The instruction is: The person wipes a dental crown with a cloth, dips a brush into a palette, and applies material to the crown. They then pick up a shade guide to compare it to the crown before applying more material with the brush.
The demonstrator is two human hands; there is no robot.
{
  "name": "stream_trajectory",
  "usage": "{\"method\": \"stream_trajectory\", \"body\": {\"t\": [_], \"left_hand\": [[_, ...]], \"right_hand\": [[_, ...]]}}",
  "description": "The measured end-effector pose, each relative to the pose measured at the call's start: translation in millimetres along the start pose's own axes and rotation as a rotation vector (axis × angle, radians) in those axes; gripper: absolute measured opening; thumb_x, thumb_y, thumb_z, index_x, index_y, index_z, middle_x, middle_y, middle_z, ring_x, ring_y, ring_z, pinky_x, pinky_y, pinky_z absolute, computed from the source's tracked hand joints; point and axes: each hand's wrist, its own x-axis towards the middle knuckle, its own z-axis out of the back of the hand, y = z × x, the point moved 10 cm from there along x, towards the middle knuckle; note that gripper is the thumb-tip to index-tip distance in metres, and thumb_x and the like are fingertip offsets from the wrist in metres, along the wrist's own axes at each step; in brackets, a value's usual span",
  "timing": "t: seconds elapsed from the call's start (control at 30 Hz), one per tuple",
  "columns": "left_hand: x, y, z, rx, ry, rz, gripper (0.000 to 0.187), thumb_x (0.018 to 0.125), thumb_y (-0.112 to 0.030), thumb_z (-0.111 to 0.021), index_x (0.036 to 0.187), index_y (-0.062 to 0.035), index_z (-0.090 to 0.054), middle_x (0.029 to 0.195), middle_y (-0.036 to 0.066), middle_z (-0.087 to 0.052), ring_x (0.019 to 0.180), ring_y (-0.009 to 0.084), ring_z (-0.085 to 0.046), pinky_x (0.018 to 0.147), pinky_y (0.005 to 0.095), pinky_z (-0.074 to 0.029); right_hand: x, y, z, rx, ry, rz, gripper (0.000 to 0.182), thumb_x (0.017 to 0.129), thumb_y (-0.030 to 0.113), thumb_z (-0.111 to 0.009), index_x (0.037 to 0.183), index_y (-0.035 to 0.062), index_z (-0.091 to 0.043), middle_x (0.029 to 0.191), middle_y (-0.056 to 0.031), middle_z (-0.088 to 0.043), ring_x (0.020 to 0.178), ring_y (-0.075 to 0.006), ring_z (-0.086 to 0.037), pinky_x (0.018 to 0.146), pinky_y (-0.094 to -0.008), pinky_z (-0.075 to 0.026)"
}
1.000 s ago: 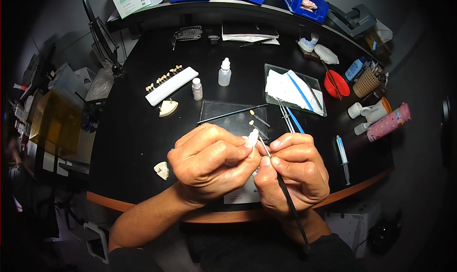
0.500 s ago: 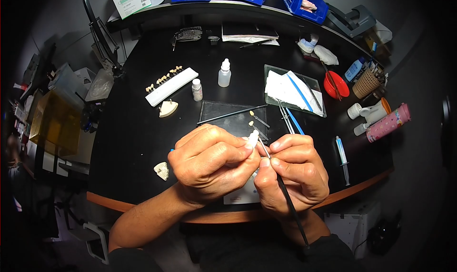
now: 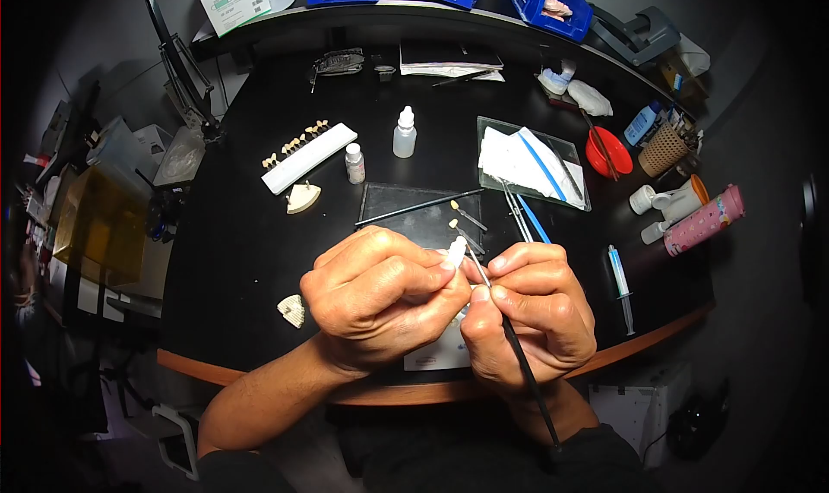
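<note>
Between the thumb and fingers of my left hand [image 3: 384, 299] is a small white tooth-like piece [image 3: 455, 252]. My right hand [image 3: 540, 316] grips a thin black-handled tool [image 3: 523, 363], whose metal end points up at the white piece and seems to meet it. The two hands are close together at the table's front. Just beyond them, small tooth-coloured tabs [image 3: 466, 213] on dark stems lie by a dark square plate [image 3: 393, 201]. A long dark stick [image 3: 420, 208] rests across that plate.
A white tooth-shade holder [image 3: 309, 158], a dropper bottle [image 3: 404, 133] and a small vial [image 3: 355, 164] stand behind. To the right are tweezers [image 3: 517, 214], a glass slab [image 3: 581, 201], a red bowl [image 3: 607, 153] and a syringe [image 3: 619, 277]. A ridged cast piece [image 3: 292, 311] lies left.
Both hands keep nearly the same grip and place. The view has shifted very slightly, and the metal end of the tool still stays by the white piece.
</note>
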Motion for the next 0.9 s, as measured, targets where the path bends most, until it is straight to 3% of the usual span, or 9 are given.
{"method": "stream_trajectory", "body": {"t": [0.33, 0.9], "left_hand": [[-3.1, 17.6, -1.4, -0.09, -0.022, 0.202, 0.018, 0.073, 0.007, -0.087, 0.077, -0.0014, -0.071, 0.077, 0.011, -0.073, 0.07, 0.014, -0.074, 0.058, 0.0229, -0.057], [-1.5, 13.1, -1.5, -0.072, -0.016, 0.141, 0.019, 0.073, 0.006, -0.087, 0.078, -0.0017, -0.071, 0.078, 0.011, -0.074, 0.071, 0.0146, -0.074, 0.058, 0.0227, -0.057]], "right_hand": [[-4.6, -8.7, 5.1, 0.029, -0.048, -0.059, 0.024, 0.076, -0.01, -0.08, 0.091, 0.0026, -0.067, 0.085, -0.0119, -0.069, 0.085, -0.0266, -0.07, 0.074, -0.0358, -0.059], [-3.1, -7.9, 5.7, 0.037, -0.055, -0.037, 0.024, 0.075, -0.01, -0.079, 0.092, 0.0025, -0.068, 0.084, -0.0113, -0.069, 0.085, -0.0264, -0.069, 0.073, -0.0348, -0.059]]}}
